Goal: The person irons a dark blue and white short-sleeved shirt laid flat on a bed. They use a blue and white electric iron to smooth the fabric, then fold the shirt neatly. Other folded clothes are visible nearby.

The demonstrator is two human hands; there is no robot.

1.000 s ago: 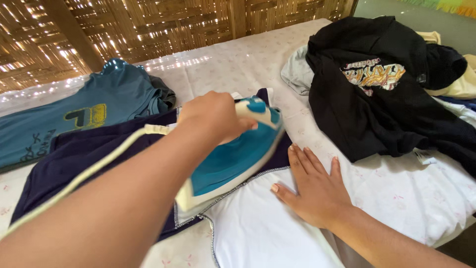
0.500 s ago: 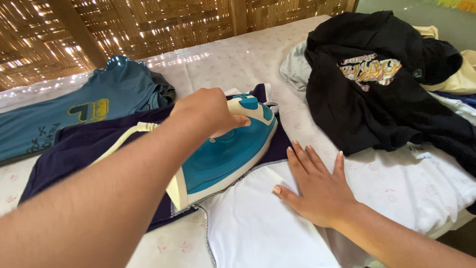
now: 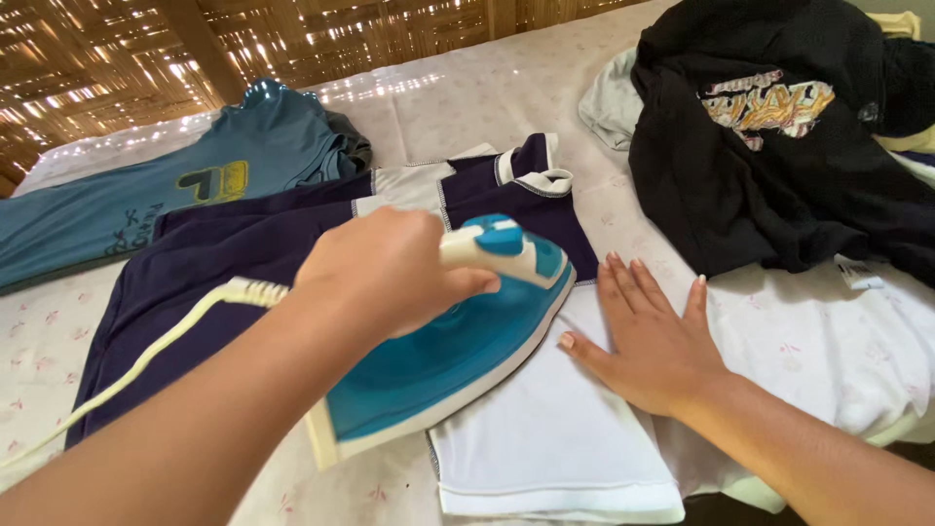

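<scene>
A: Start at the fingers. What are they doing?

B: The left hand (image 3: pixel 390 268) has its fingers curled tight round the cream handle of the teal and cream plastic steam iron (image 3: pixel 458 341). The right hand (image 3: pixel 653 341) lies flat, fingers spread and pressed down on the white panel of the navy and white polo shirt (image 3: pixel 292 253).

A: And where is the iron?

B: On that shirt, near the front edge of the bed (image 3: pixel 487 107), its soleplate across the seam where navy meets white, tip just beside the right thumb.

A: How would you do this pass well?

B: I'd keep the flat hand holding the cloth taut but clear of the tip, glide along the seam without pausing, and mind the cream cord (image 3: pixel 146 356) trailing over the navy part.

A: Any labels about?

B: A small white rectangular tag (image 3: pixel 857 275) lies toward the right edge, at the hem of the black printed shirt (image 3: pixel 779 166). The teal t-shirt (image 3: pixel 195 185) at the far left corner carries a yellow block print
</scene>
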